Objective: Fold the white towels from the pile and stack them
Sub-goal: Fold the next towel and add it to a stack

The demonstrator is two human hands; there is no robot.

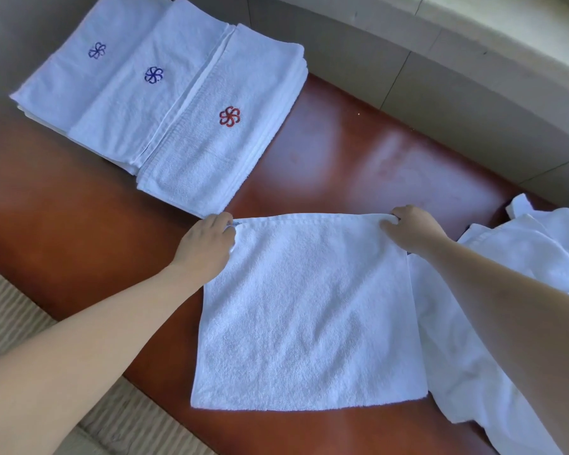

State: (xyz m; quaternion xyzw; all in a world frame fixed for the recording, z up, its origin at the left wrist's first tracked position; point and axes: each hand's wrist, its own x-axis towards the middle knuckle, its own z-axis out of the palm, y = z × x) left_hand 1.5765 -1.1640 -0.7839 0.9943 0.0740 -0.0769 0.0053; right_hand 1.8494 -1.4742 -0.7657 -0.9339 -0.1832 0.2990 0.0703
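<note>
White towel [309,310]: flat on red-brown surface [358,165], far corners pinched by left grip [207,243] and right grip [411,229]. Folded stack [165,103] far left; unfolded pile [523,257] right.

White towel [309,310]; red-brown table [358,152]; blue, red pinwheel emblems on stack [184,103].

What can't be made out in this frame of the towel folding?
- Head view: the pile of unfolded towels runs off the right edge, so its count is unknown.
- The towel corners are hidden inside the left hand and right hand.
- The folded stacks overlap, hiding their depth.
</note>
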